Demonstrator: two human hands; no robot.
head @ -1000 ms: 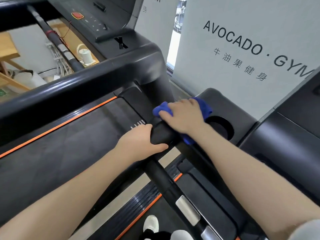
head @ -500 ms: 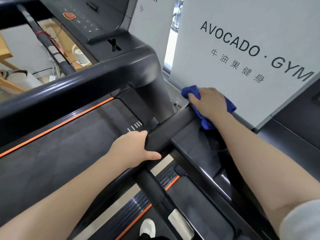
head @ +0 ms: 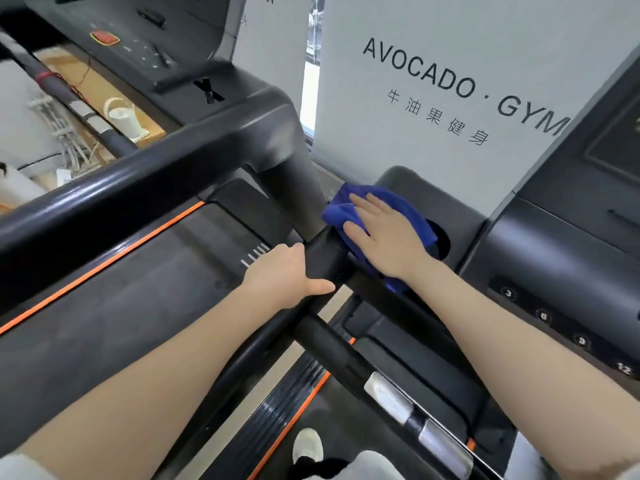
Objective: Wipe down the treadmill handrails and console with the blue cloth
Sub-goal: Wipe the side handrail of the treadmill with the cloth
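Observation:
The blue cloth (head: pixel 346 207) lies bunched on the black console tray (head: pixel 460 216) of the treadmill, beside its round cup holder (head: pixel 441 242). My right hand (head: pixel 384 233) lies flat on the cloth with straight, spread fingers and presses it down. My left hand (head: pixel 284 277) grips the black handrail (head: pixel 325 344) where it joins the tray, thumb along the near side. The rail runs toward me with silver sensor plates (head: pixel 391 396). The console buttons (head: pixel 543 317) sit at the right.
A neighbouring treadmill's thick black rail (head: pixel 138 174) and console with a red button (head: pixel 105 38) cross the upper left, above its belt with an orange stripe (head: pixel 104 265). A white gym banner (head: pixel 450 81) stands behind. My white shoe (head: pixel 306 445) shows below.
My right hand slid the cloth out to the tray's far edge, then back toward the handrail joint, and its fingers are now spread flat. My left hand kept its grip on the rail.

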